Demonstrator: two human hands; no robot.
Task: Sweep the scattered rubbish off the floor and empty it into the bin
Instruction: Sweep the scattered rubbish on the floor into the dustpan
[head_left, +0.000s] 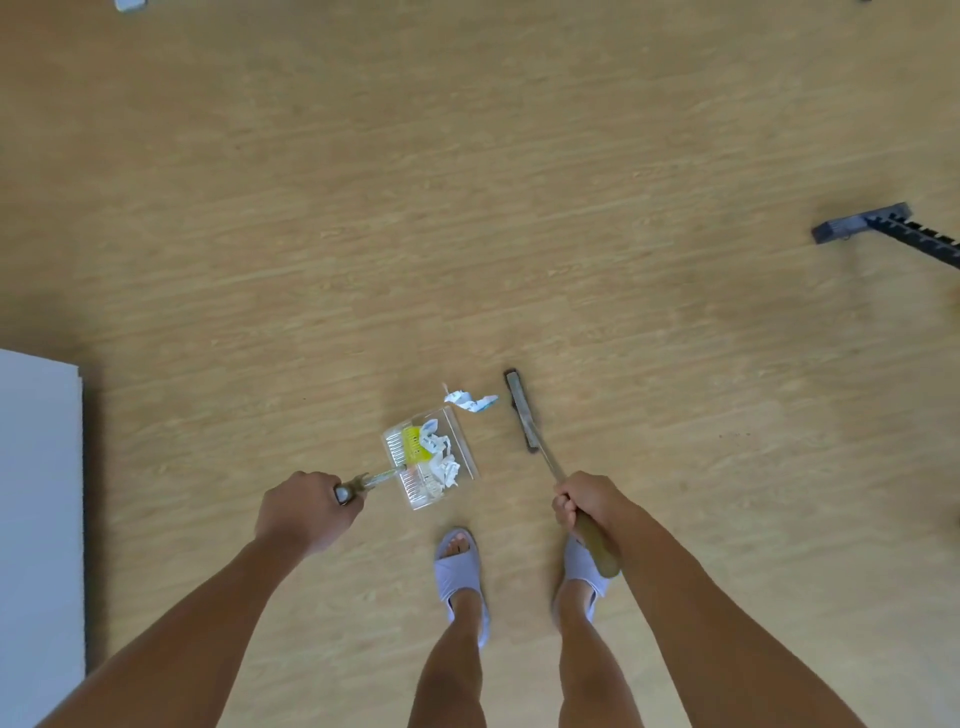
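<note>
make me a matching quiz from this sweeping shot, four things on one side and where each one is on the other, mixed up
Things:
1. dustpan
2. broom
3. loose crumpled paper
4. yellow scrap

Places:
A. lying inside the pan
B. on the floor between pan and brush head
C. handle in the left hand
D. handle in the right hand

Pairs: 1-C, 2-D, 3-B, 4-A

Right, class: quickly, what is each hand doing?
Left hand: closed on the dustpan handle.
Right hand: closed on the broom handle.
</note>
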